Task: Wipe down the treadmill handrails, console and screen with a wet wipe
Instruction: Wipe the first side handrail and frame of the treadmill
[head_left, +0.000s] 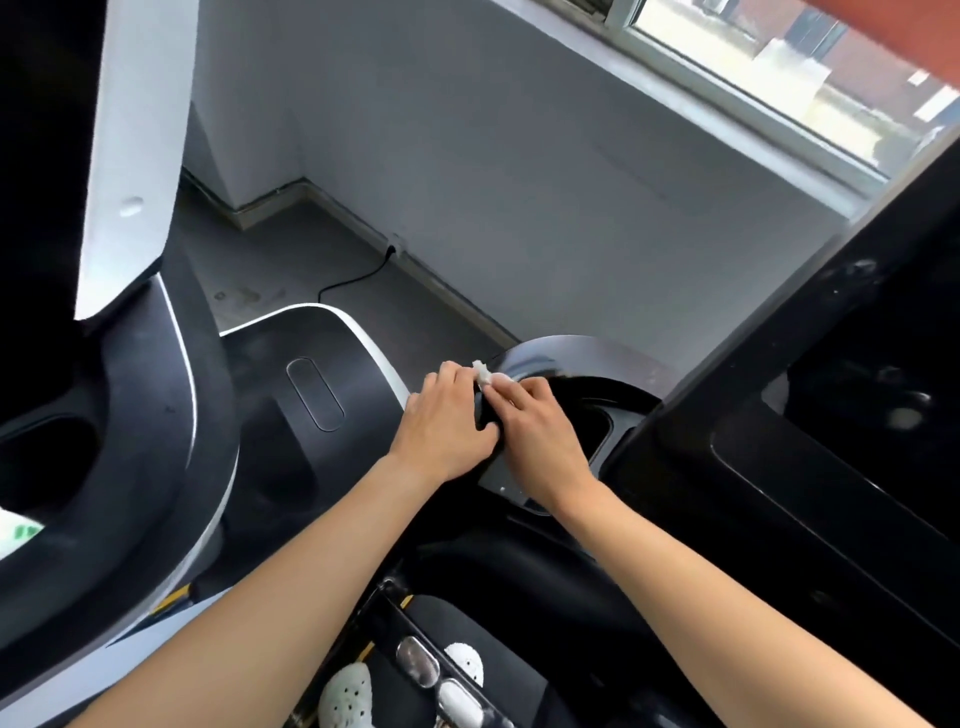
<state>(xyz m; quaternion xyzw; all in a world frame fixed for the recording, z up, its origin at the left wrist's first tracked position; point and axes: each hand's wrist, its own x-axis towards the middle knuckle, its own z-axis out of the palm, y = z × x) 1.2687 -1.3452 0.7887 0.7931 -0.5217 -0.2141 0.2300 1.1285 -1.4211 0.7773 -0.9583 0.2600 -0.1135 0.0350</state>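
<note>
Both my hands meet at the centre of the view on a glossy black curved handrail (566, 358) of the treadmill. My left hand (447, 421) lies over the rail's left edge, fingers bent down around it. My right hand (535, 426) holds a small crumpled white wet wipe (485, 375) at its fingertips and presses it against the rail's top. The wipe sticks out between the two hands. A dark, slanted console screen (831, 415) rises on the right.
A grey base cover with a white trim (317, 384) lies below on the left, and a white upright post (130, 145) stands at far left. A black cable (358, 278) runs over the floor to the wall. White perforated shoes (348, 696) show at the bottom.
</note>
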